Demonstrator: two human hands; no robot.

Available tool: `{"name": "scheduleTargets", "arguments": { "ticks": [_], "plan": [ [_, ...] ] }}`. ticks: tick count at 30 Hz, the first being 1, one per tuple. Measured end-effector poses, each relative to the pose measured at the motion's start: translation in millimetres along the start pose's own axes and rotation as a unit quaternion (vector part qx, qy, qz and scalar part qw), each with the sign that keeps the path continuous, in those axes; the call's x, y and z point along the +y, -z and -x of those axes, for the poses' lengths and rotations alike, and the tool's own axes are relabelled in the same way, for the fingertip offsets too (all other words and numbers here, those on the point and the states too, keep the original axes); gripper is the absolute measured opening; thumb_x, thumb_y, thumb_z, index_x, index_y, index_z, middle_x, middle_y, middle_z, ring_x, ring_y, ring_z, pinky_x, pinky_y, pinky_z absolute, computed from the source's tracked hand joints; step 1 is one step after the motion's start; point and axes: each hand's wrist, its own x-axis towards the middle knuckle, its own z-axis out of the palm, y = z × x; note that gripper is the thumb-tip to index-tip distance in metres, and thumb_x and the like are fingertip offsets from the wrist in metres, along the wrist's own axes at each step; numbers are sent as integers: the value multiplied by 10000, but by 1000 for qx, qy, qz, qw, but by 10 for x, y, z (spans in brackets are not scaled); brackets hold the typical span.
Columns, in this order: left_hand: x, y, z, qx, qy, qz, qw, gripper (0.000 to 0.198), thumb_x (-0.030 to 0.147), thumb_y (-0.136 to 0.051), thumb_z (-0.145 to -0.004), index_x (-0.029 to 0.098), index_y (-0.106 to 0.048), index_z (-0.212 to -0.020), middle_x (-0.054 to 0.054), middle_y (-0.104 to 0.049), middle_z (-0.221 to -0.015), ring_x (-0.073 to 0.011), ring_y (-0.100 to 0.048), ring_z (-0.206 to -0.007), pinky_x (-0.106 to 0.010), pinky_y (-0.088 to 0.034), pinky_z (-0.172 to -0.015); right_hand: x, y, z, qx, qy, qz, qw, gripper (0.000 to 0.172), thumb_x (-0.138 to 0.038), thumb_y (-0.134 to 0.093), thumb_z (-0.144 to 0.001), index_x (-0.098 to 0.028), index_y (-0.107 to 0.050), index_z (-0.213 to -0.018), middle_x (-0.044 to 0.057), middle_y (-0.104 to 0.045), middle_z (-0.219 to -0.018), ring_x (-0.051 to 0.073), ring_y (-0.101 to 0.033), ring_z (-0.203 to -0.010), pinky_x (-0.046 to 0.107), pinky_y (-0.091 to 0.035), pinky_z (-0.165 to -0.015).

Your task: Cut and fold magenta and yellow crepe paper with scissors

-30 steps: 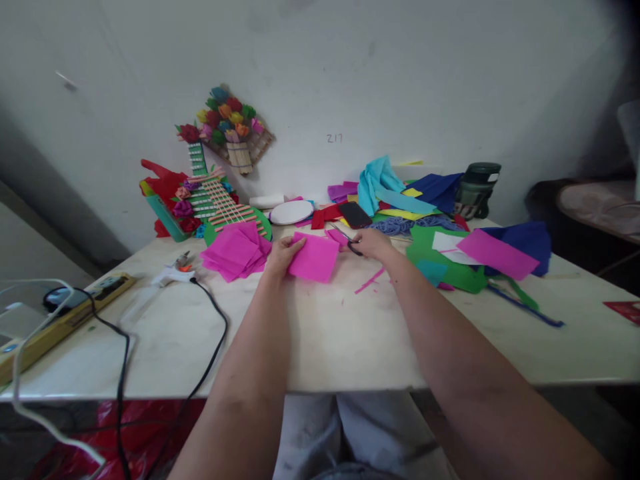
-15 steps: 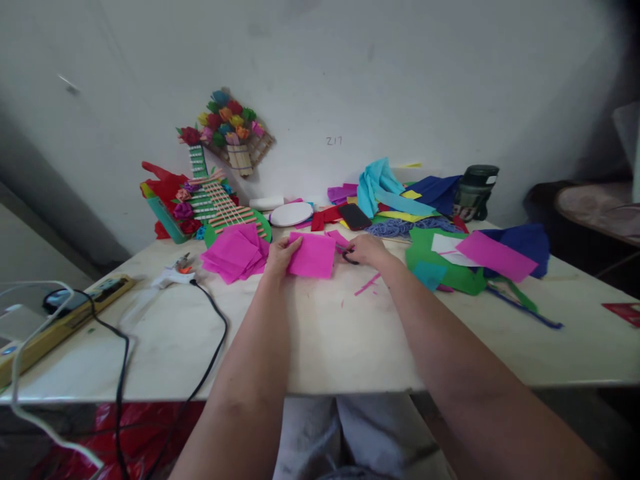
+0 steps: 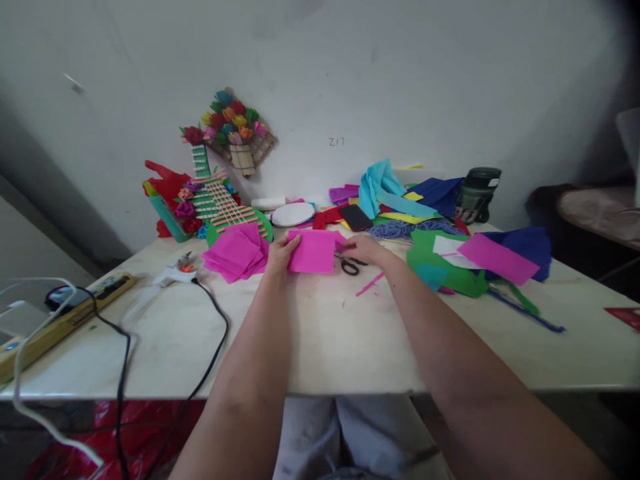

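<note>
A pink paper square (image 3: 312, 253) is gripped at its left edge by my left hand (image 3: 282, 255), thumb on top. On the square's right side, the fingers of my right hand (image 3: 362, 248) close on a smaller pink paper piece (image 3: 341, 241); whether it is joined to the square I cannot tell. Scissors with black handles (image 3: 351, 268) lie on the table just below my right hand, their blades partly hidden by the paper. Left of my left hand is a fanned stack of pink paper squares (image 3: 237, 252).
Paper scraps (image 3: 370, 285) lie near my right forearm. Green paper (image 3: 425, 250), a pink sheet (image 3: 497, 257) and blue yarn (image 3: 397, 229) are to the right. A phone (image 3: 355, 217), a bottle (image 3: 477, 195) and a paper-flower guitar (image 3: 220, 203) stand behind. Left are a glue gun (image 3: 176, 273) and power strip (image 3: 113, 288).
My right hand has let go of the scissors, which now rest on the table, and its fingers have moved to the pink piece. My left hand still holds the square.
</note>
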Motion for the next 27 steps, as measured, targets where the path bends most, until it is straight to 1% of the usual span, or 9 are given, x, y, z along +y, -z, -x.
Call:
{"name": "scheduleTargets", "arguments": {
  "ticks": [2, 4, 5, 7, 10, 12, 14, 21, 27],
  "plan": [
    [2, -12, 6, -8, -1, 6, 1000, 448, 427, -749, -506, 118, -648, -814, -23, -643, -680, -107, -561, -559, -234, -455, -563, -47, 0, 9, 34, -7, -141, 989, 336, -411, -544, -732, -154, -672, -907, 56, -672, -877, 166, -589, -770, 234, -412, -627],
    [1, -26, 10, -14, -1, 10, 1000, 440, 421, -748, -512, 119, -647, -815, -26, -645, -682, -112, -564, -562, -235, -456, -563, -122, -19, 22, 40, -17, -272, 961, 402, -465, -483, -776, -127, -650, -912, 78, -670, -872, 147, -593, -736, 226, -423, -602],
    [1, -33, 12, -18, 0, 12, 1000, 428, 415, -748, -515, 119, -646, -807, -25, -643, -675, -112, -563, -557, -234, -456, -558, -161, -40, 23, 33, -22, -322, 946, 402, -474, -490, -774, -127, -643, -905, 78, -671, -855, 134, -593, -703, 218, -424, -583],
    [1, -48, 15, -28, 4, 15, 999, 402, 400, -752, -519, 121, -644, -787, -22, -640, -658, -110, -560, -545, -231, -457, -549, -229, -101, 10, 28, -31, -385, 922, 310, -414, -588, -727, -136, -636, -853, 51, -669, -785, 104, -577, -619, 195, -414, -533],
    [7, -69, 20, -40, 6, 29, 999, 381, 380, -760, -518, 122, -648, -774, -19, -637, -646, -105, -558, -538, -224, -456, -542, -290, -195, -31, 69, -77, -436, 894, 155, -272, -657, -682, -131, -595, -668, -4, -612, -581, 69, -502, -460, 176, -368, -431],
    [14, -80, 26, -43, 6, 35, 998, 374, 372, -765, -514, 122, -652, -769, -18, -635, -634, -102, -556, -529, -220, -452, -532, -307, -228, -48, 93, -92, -456, 880, 175, -234, -637, -701, -135, -556, -582, -26, -561, -487, 59, -456, -396, 174, -343, -387],
    [23, -87, 35, -43, 9, 37, 998, 368, 367, -769, -509, 122, -654, -758, -16, -630, -618, -102, -553, -519, -220, -449, -523, -309, -236, -52, 98, -91, -470, 873, 201, -226, -622, -717, -139, -544, -553, -33, -539, -445, 58, -438, -368, 174, -335, -366],
    [38, -96, 58, -46, 26, 48, 997, 322, 345, -765, -525, 126, -656, -735, -16, -637, -622, -103, -555, -516, -221, -441, -520, -274, -245, -46, 87, -87, -524, 843, 187, -249, -598, -737, -142, -554, -590, -13, -569, -470, 80, -481, -381, 187, -351, -362],
    [32, -101, 53, -37, 40, 47, 997, 320, 343, -770, -518, 124, -655, -721, -21, -641, -619, -106, -554, -510, -219, -431, -503, -304, -250, -31, 91, -96, -538, 833, 171, -252, -564, -764, -143, -552, -633, -12, -571, -484, 86, -497, -392, 190, -357, -372]
  ]
}}
